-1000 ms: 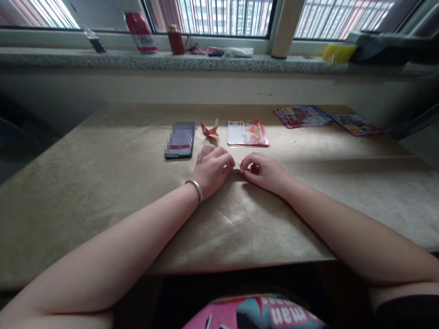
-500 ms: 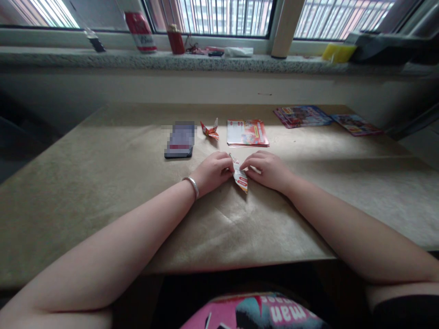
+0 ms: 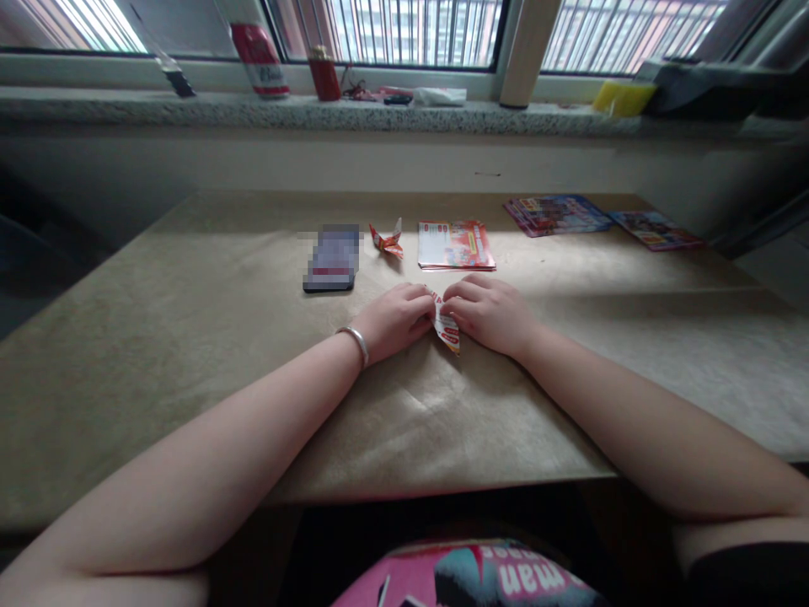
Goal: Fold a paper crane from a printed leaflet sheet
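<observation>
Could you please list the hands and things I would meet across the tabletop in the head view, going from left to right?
Phone → left hand → folded paper → right hand → overlapping booklets → separate booklet.

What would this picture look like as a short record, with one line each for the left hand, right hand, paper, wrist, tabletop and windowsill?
Left hand: holds folded paper from its left side
Right hand: at the paper's right side; exact grip hidden
Paper: white with red print, pointed end towards the person
Wrist: silver-coloured bangle, left arm
Tabletop: smartphone, red-and-white origami figure, leaflet stack
Windowsill: red-and-white can
</observation>
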`<control>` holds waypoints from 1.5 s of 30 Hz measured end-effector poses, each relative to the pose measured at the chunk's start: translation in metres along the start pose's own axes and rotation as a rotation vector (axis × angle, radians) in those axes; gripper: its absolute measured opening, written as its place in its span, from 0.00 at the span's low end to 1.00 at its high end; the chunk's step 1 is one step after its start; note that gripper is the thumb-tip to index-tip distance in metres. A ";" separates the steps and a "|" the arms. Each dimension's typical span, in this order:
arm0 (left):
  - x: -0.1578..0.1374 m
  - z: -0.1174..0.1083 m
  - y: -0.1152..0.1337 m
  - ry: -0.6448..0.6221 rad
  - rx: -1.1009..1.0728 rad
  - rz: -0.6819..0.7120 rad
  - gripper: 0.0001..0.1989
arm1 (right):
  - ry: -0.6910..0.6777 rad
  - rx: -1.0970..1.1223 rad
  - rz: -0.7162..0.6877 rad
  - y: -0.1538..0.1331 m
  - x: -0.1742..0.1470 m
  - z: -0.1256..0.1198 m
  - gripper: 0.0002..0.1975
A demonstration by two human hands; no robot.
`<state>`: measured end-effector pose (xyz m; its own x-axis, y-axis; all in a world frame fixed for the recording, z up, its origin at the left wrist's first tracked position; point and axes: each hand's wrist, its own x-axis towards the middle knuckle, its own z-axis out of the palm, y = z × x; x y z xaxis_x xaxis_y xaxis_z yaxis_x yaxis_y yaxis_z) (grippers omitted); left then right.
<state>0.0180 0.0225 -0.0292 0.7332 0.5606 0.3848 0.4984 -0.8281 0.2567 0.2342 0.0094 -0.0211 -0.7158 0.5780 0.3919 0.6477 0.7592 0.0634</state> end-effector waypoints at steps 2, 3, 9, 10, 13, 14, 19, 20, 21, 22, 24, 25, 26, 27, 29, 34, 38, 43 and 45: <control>0.000 0.003 -0.003 0.016 0.004 -0.002 0.04 | 0.013 0.003 -0.018 0.001 0.001 0.002 0.12; 0.000 0.004 -0.004 0.025 0.004 0.000 0.03 | 0.017 0.008 -0.017 0.002 0.002 0.003 0.11; -0.001 0.004 -0.003 0.029 0.031 0.003 0.04 | 0.033 0.057 0.000 0.004 0.002 0.008 0.09; -0.001 0.003 -0.002 0.024 0.040 0.001 0.04 | 0.032 0.071 -0.008 0.005 0.002 0.008 0.09; -0.004 -0.001 0.000 0.002 0.064 0.009 0.04 | 0.031 0.125 -0.049 0.006 0.001 0.006 0.09; -0.005 -0.003 0.001 -0.011 0.067 0.018 0.05 | 0.028 0.139 -0.064 0.007 0.000 0.005 0.09; -0.009 -0.007 0.002 -0.063 0.086 0.047 0.07 | 0.008 0.106 -0.114 0.007 -0.003 0.003 0.11; -0.009 -0.007 0.002 -0.074 0.101 0.043 0.07 | 0.005 0.083 -0.119 0.006 -0.003 0.003 0.12; -0.009 -0.007 0.003 -0.084 0.124 0.037 0.08 | 0.003 0.056 -0.120 0.005 -0.003 0.002 0.12; -0.008 -0.006 0.004 -0.096 0.151 0.030 0.09 | 0.001 0.030 -0.117 0.004 -0.003 0.001 0.12; -0.008 -0.006 0.007 -0.116 0.213 0.020 0.11 | -0.006 -0.022 -0.101 0.000 -0.003 0.000 0.12; -0.007 -0.005 0.008 -0.123 0.241 0.019 0.11 | -0.012 -0.045 -0.092 -0.001 -0.003 -0.001 0.12; -0.007 -0.005 0.009 -0.129 0.262 0.021 0.11 | -0.019 -0.065 -0.085 -0.003 -0.003 -0.002 0.12; -0.007 -0.005 0.009 -0.134 0.277 0.024 0.11 | -0.023 -0.082 -0.080 -0.004 -0.003 -0.003 0.12; -0.006 -0.004 0.009 -0.138 0.287 0.026 0.10 | -0.025 -0.102 -0.072 -0.006 -0.003 -0.003 0.12; -0.007 -0.003 0.007 -0.125 0.220 0.019 0.07 | -0.014 -0.076 -0.066 -0.007 -0.002 -0.002 0.10; -0.007 -0.001 0.009 -0.094 0.200 -0.031 0.05 | 0.000 -0.008 -0.063 -0.006 0.000 0.001 0.10; -0.006 0.002 0.010 -0.058 0.184 -0.092 0.06 | 0.030 0.062 -0.040 -0.004 0.001 0.004 0.11; -0.007 0.003 0.009 -0.050 0.157 -0.076 0.08 | 0.043 0.092 -0.037 -0.004 0.000 0.004 0.10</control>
<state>0.0191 0.0113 -0.0324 0.7112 0.6241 0.3236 0.6162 -0.7750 0.1402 0.2307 0.0078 -0.0249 -0.7255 0.5372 0.4302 0.5931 0.8051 -0.0053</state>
